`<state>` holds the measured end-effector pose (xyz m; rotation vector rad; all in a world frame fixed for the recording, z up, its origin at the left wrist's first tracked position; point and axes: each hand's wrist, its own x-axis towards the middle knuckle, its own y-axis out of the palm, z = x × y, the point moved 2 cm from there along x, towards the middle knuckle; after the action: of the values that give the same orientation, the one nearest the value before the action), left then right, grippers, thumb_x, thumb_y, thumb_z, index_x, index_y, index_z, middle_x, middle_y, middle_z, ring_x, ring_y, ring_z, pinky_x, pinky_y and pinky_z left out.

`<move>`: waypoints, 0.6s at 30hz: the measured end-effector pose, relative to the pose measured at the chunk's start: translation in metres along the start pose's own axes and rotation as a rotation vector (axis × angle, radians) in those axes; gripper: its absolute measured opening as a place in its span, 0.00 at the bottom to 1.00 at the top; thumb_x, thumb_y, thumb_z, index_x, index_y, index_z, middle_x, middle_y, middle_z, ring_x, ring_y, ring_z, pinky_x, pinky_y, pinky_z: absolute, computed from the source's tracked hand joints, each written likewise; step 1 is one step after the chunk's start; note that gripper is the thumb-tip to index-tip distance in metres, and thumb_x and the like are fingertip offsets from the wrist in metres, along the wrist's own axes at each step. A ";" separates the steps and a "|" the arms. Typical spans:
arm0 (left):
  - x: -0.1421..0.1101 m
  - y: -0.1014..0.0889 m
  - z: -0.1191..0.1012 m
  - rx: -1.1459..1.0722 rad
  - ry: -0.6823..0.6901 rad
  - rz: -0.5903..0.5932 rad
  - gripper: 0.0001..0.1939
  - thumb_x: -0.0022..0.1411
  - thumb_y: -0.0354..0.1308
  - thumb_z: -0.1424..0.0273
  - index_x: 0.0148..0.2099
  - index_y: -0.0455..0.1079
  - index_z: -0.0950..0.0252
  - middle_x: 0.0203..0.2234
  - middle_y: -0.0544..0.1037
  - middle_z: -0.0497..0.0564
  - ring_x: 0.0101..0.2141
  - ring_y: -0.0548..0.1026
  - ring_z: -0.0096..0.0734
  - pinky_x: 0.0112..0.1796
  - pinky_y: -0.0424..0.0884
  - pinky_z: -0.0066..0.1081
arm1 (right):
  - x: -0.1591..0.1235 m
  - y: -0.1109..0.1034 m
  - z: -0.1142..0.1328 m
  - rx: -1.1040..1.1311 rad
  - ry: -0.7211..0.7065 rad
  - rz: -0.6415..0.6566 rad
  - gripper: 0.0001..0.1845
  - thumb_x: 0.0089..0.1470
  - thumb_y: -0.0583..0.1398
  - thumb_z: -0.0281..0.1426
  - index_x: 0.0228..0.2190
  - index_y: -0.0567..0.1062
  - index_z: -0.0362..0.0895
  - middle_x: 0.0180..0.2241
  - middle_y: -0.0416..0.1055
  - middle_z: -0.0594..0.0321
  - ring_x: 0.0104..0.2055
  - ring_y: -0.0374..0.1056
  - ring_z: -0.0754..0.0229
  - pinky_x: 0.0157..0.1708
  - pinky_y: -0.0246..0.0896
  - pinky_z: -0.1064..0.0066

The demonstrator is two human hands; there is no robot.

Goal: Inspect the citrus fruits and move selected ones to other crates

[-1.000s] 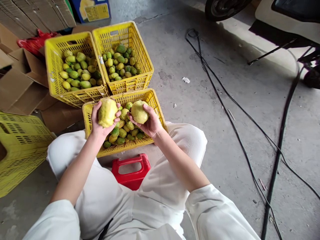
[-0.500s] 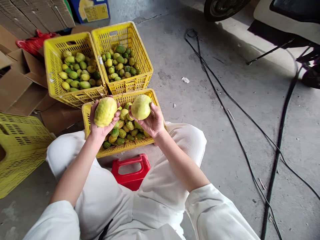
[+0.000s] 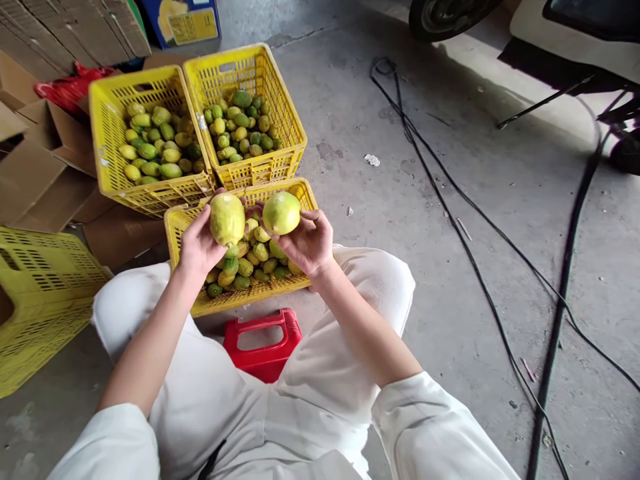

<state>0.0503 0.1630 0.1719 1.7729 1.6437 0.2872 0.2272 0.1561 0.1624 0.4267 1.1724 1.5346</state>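
My left hand (image 3: 200, 247) is closed round a large yellow lemon (image 3: 227, 220), its fingers behind the fruit. A second lemon (image 3: 281, 213), yellow-green and smooth, rests in my right hand (image 3: 311, 243), gripped between thumb and fingers. Both fruits are held apart, side by side, above the nearest yellow crate (image 3: 253, 290). Smaller green and yellow lemons (image 3: 245, 267) lie heaped in that crate, partly hidden by my hands. Between my knees stands a red plastic stool or box with a handle slot (image 3: 263, 357).
Two yellow crates of green and yellow fruit, a left one (image 3: 113, 133) and a right one (image 3: 287, 130), stand behind. Another yellow crate (image 3: 45, 287) and cardboard boxes (image 3: 35, 177) are at left. Black cables (image 3: 467, 243) cross the floor at right, near a parked scooter (image 3: 595, 47).
My left hand has turned its lemon and brought it slightly right, nearer the other. In my right hand the lemon has rotated, with a tip now facing me.
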 end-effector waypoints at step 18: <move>-0.003 -0.001 0.003 -0.017 -0.125 -0.096 0.16 0.57 0.52 0.58 0.42 0.71 0.63 0.43 0.78 0.55 0.54 0.71 0.50 0.48 0.74 0.47 | -0.003 0.007 0.003 -0.020 -0.020 0.059 0.15 0.47 0.58 0.35 0.40 0.70 0.47 0.43 0.75 0.61 0.54 0.69 0.50 0.51 0.70 0.54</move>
<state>0.0510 0.1592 0.1699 1.6594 1.6260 0.1436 0.2272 0.1559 0.1703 0.4657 1.1367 1.5888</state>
